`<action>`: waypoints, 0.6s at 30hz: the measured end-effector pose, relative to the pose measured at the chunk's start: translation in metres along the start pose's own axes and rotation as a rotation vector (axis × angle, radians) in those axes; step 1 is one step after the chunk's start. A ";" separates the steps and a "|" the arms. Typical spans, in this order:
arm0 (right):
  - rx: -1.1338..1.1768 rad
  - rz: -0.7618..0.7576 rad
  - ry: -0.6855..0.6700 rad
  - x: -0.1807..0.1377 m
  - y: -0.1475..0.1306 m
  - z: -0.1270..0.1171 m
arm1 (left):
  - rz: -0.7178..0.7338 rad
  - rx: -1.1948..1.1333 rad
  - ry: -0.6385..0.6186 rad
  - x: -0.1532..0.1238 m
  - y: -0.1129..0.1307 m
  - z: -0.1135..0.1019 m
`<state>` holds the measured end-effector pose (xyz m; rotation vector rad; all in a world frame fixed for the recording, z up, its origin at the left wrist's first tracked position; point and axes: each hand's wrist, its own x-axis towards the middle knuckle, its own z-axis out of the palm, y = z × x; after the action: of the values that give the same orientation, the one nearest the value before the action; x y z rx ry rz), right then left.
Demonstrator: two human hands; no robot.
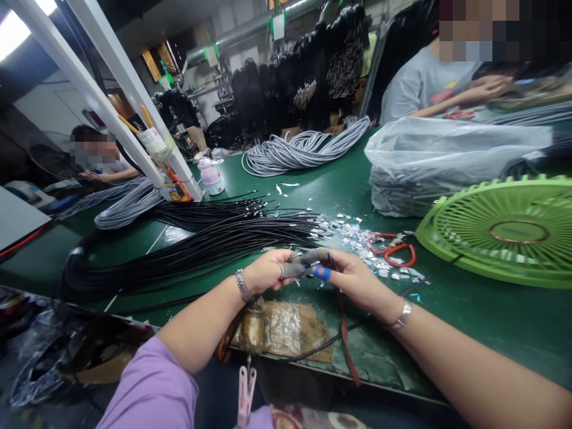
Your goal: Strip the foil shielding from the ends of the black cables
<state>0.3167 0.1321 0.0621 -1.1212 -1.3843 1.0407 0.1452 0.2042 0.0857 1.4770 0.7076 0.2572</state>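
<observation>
My left hand (pixel 272 269) and my right hand (pixel 351 277) meet fingertip to fingertip over the near edge of the green table. Grey coverings wrap several fingers, and a blue band (pixel 322 272) circles my right thumb. Both hands are closed in a pinch. A thin dark piece shows by the right fingers, but what they hold is mostly hidden. Just beyond lies a thick bundle of black cables (pixel 192 253), its stripped ends pointing right toward my hands. Below them, a taped cardboard piece (pixel 288 330) lies at the edge, with a brown strap (pixel 345 339) hanging beside it.
Red-handled scissors (pixel 402 255) lie among white and blue scraps (pixel 353 232). A green fan (pixel 504 232) and a plastic bag of cables (pixel 447 167) stand right. Farther back are grey cable coils (pixel 299 152), a lilac bottle (pixel 210 176) and white posts (pixel 120 89). Two people sit across.
</observation>
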 end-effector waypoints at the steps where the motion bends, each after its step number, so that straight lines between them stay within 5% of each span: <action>1: -0.015 -0.006 0.001 0.000 -0.001 0.000 | 0.002 -0.007 -0.011 0.000 0.000 0.000; 9: -0.214 -0.128 0.092 -0.002 -0.004 -0.001 | 0.008 -0.006 -0.078 0.001 -0.003 -0.005; 12: -0.139 -0.112 0.007 -0.003 -0.006 -0.003 | -0.011 0.061 -0.142 0.001 -0.003 -0.007; 18: 0.283 0.299 -0.321 -0.002 -0.001 -0.003 | 0.228 0.399 -0.150 -0.005 0.002 -0.011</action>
<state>0.3193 0.1304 0.0634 -0.9970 -1.2819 1.6365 0.1354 0.2108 0.0897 1.9402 0.4849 0.1821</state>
